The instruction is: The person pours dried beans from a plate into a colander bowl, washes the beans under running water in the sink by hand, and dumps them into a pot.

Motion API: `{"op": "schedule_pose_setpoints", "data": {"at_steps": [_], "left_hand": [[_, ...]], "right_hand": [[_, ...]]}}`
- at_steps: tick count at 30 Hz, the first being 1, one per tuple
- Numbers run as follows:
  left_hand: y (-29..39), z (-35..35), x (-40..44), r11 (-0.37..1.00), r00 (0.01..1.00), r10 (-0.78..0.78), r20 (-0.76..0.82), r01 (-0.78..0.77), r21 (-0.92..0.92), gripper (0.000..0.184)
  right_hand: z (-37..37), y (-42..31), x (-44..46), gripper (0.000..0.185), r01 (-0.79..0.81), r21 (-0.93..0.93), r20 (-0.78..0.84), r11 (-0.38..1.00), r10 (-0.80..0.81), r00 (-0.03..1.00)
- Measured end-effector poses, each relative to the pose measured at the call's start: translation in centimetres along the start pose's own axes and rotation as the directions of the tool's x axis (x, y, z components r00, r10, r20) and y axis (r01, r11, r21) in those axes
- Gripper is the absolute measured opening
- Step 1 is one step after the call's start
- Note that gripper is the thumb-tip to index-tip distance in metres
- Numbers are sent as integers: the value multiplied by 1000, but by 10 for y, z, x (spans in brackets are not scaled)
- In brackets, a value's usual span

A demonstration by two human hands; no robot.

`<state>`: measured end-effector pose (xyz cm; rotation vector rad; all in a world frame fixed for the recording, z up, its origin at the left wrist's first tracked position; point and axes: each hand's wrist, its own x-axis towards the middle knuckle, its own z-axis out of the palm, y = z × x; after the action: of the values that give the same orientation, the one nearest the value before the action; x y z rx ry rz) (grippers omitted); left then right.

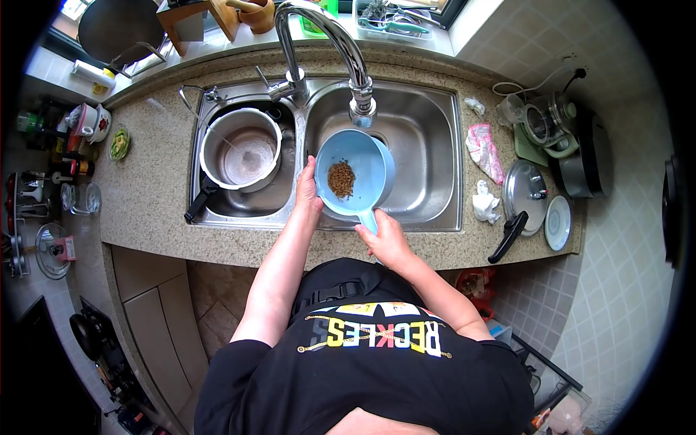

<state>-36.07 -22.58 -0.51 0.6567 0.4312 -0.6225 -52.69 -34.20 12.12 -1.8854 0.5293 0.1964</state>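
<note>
I hold a light blue plastic dipper, tilted over the right sink basin. A small heap of brown grains lies inside it; I cannot tell their exact kind. My left hand grips the dipper's rim on the left side. Around its short handle, my right hand is closed. The chrome faucet hangs just above the dipper, with no visible water stream. In the left basin stands a pressure cooker pot with a black handle and a whitish, wet-looking bottom.
On the right counter lie a pink-and-white cloth, crumpled white paper, the pressure cooker lid and a white plate. A small green-filled dish is on the left counter. Black appliances stand against the right wall.
</note>
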Motion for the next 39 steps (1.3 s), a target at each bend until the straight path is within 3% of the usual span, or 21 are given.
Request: {"op": "schedule_pose_setpoints", "data": {"at_steps": [8,16,23,33,35,39], "left_hand": [[-2,-4,3,1000,998,-28,51,27,15,50],[-6,-11,9,997,998,53,-23,-52,49,54],[-5,-9,6,999,999,34,-13,-34,9,55],[-10,-25,17,999,996,8,85,-5,-38,55],[-11,-28,20,999,996,13,93,-10,-30,54],[-11,-28,20,1000,998,14,68,-13,-14,53]], "right_hand": [[0,0,0,33,-43,-29,34,999,44,998],[3,2,-2,31,-18,-15,-17,1000,18,1000],[2,0,-1,30,-6,-26,-29,1000,6,1000],[4,6,-1,32,-24,-44,-28,999,22,999],[10,19,2,34,102,-149,-91,984,-117,989],[8,16,-1,36,13,-102,-52,995,-18,998]]}}
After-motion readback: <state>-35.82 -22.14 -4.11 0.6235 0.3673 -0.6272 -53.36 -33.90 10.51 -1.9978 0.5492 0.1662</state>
